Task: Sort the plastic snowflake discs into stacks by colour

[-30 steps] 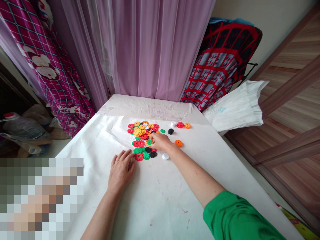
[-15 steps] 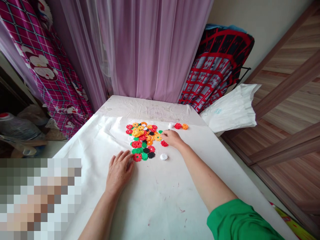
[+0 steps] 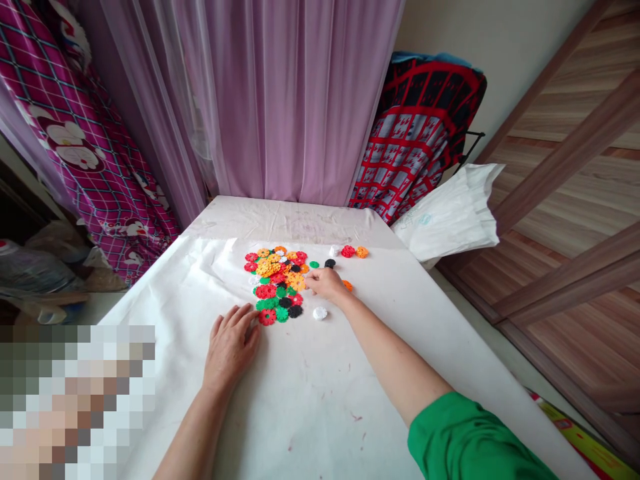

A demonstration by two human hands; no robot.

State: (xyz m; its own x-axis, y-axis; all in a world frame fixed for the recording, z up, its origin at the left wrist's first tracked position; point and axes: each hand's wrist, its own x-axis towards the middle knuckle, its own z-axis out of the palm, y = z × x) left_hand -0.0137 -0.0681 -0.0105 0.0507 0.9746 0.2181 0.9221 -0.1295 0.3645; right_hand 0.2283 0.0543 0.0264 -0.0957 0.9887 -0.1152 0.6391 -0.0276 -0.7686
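Observation:
A pile of flower-shaped plastic discs [image 3: 269,268] in red, orange, green, black and white lies on the white-covered table [image 3: 300,393]. My right hand [image 3: 327,285] is at the pile's right side, its fingertips pinched at the edge of an orange flower-shaped disc [image 3: 299,283]. Flat on the cloth, my left hand [image 3: 233,343] has its fingers apart, close beside a red disc [image 3: 267,317] at the pile's near left corner. Around my right hand are a green disc [image 3: 314,265], black discs [image 3: 330,263], an orange disc [image 3: 347,285] partly hidden by it, and white discs [image 3: 320,313].
White [image 3: 334,251], red [image 3: 348,251] and orange discs [image 3: 361,252] form a row beyond my right hand. A white bag [image 3: 450,217] hangs at the table's right edge. Purple curtains [image 3: 300,100] stand behind, with a red-patterned cloth [image 3: 400,133] beside them.
My right hand has moved left and slightly nearer, against the pile; black and orange discs it covered now show. My left hand stays beside the pile. The view has shifted slightly.

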